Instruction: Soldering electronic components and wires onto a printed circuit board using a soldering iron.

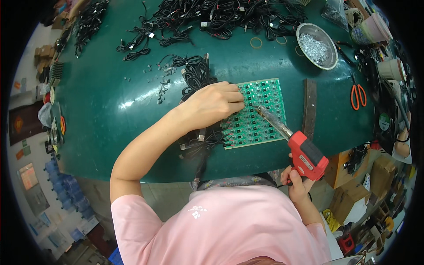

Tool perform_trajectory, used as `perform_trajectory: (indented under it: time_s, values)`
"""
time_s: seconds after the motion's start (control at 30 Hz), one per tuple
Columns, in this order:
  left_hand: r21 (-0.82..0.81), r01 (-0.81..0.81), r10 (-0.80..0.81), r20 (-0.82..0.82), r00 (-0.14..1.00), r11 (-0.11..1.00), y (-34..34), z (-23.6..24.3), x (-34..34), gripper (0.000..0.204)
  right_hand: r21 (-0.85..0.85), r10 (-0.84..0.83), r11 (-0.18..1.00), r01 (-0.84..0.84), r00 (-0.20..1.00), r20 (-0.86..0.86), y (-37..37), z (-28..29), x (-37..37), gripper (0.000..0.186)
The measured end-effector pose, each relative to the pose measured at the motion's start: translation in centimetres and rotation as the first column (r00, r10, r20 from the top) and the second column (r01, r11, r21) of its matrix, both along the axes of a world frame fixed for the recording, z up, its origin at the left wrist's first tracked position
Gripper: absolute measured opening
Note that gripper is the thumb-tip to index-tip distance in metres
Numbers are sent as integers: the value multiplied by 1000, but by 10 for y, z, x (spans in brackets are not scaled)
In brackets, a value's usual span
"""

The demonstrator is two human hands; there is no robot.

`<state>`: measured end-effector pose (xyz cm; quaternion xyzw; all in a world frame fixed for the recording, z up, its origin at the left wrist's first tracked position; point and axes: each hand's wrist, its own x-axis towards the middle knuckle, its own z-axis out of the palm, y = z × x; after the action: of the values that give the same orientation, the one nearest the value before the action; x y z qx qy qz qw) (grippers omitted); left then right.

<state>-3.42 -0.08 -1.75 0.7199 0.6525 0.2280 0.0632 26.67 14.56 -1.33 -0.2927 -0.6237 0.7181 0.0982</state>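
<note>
A green panel of small circuit boards [265, 126] lies on the green table, with rows of black chips on it. My right hand [298, 182] grips a red soldering gun [308, 154] by its handle. The gun's metal tip reaches to the middle of the panel, close to my left fingers. My left hand [216, 104] is closed in a pinch over the panel's upper left edge; what the fingertips hold is hidden. Black USB cables [198, 73] lie bundled behind and beneath that hand, and some thin wire ends meet the panel's lower left edge.
A large heap of black cables [221, 17] covers the table's far side. At the far right stands a metal bowl [317, 46] of small silvery pieces. A dark flat bar [309, 108] and orange-handled scissors [358, 96] lie right of the panel. Small springs [164, 84] are scattered left of the bundle.
</note>
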Motion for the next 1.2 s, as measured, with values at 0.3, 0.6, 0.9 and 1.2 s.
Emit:
perform_trajectory:
  time_s: [0.3,0.6,0.9,1.2]
  values:
    - [79,68,-68,6,998,995,-2,-6,-5,28,-41,-6,999,6,1000,-1,-7,-5,-2,51]
    - [98,68,-71,20,997,993,-2,-11,-4,27,-20,2,1000,-2,1000,-26,-10,-5,-4,43]
    - [100,84,-84,-1,996,991,-1,-13,-4,25,-41,-4,999,1,998,-56,-11,-10,0,30]
    - [117,74,-74,-3,997,990,0,-13,-3,25,49,25,999,-24,1000,-16,-8,-6,3,51]
